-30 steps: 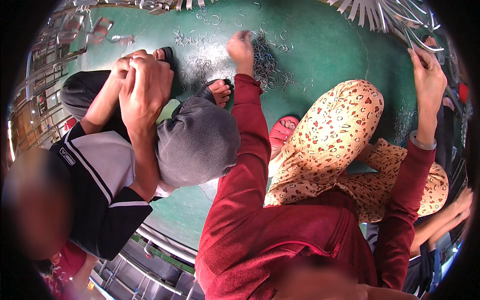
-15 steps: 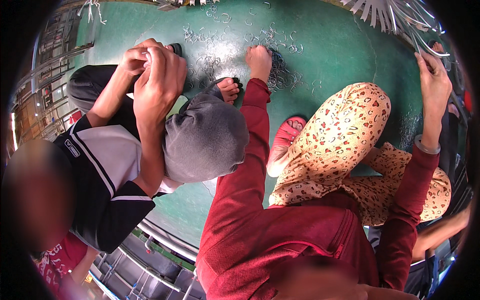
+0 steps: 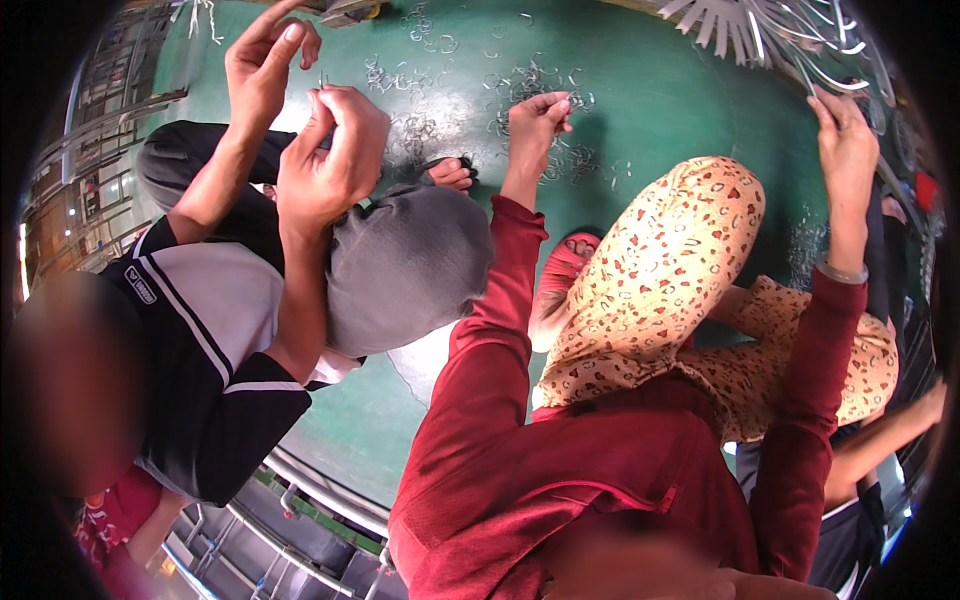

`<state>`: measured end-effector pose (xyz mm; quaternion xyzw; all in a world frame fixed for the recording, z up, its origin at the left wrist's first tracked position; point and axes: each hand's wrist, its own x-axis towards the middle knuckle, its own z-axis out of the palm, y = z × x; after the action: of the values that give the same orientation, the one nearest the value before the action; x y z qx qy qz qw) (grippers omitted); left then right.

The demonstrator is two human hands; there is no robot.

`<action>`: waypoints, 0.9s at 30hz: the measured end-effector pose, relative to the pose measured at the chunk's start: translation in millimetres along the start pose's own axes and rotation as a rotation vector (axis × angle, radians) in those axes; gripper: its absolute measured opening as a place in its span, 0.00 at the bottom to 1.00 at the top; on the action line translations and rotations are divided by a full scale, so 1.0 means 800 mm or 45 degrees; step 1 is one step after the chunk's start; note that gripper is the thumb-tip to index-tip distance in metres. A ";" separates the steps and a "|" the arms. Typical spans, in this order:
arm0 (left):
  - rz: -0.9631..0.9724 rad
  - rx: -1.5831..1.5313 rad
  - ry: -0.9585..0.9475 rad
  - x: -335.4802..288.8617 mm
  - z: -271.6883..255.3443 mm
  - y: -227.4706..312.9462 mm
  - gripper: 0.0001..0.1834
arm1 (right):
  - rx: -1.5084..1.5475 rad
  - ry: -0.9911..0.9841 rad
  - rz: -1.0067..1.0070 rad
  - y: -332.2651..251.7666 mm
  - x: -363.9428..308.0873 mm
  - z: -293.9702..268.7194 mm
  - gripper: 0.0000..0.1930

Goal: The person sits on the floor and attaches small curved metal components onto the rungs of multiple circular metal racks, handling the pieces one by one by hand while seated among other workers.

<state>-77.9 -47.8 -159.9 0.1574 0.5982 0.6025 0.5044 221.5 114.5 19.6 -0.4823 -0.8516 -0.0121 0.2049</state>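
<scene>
Green painted floor (image 3: 650,110) extends beneath the work area, with a scatter of small C-shaped metal rings (image 3: 530,75) lying loose on it; this scatter is taken as the landmark. Its rings lie thickest around the left hand and thin out toward the edges.

Left hand (image 3: 541,120): positioned over the near part of the ring scatter. Thumb and forefinger are brought together or nearly so, the remaining fingers curled. Metal shows at the fingertips, but whether a ring is gripped or merely lies on the floor behind cannot be told.

Right hand (image 3: 846,130): raised well to the right of the ring scatter. Thumb and fingertips are pinched closed on the lower ends of narrow white strips (image 3: 815,45), which curve away above the hand. Beside these, also right of the scatter, hangs a fan of flat white strips (image 3: 705,25). A pale bangle (image 3: 842,273) encircles the right wrist.

Nearer the wearer than the ring scatter: patterned trousers (image 3: 655,260) and a red sandal (image 3: 567,258).

Left of the ring scatter: a seated co-worker (image 3: 205,290), both hands lifted and apart, one with fingers spread and the other bent at the fingertips, where a thin piece shows, too small to identify.
</scene>
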 end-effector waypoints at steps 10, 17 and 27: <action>-0.243 -0.329 -0.554 -0.070 0.145 0.072 0.09 | -0.121 -0.027 0.126 -0.028 -0.013 -0.007 0.08; -0.394 -0.557 -0.721 -0.058 0.215 0.057 0.07 | 0.018 -0.106 0.292 -0.045 -0.020 -0.019 0.08; -0.180 -0.562 -0.812 -0.054 0.279 0.067 0.08 | 0.243 -0.067 0.289 -0.044 -0.030 -0.030 0.09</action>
<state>96.0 55.3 -42.5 0.1827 0.2768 0.6014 0.7269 211.0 71.0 38.9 -0.5539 -0.7940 0.1050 0.2275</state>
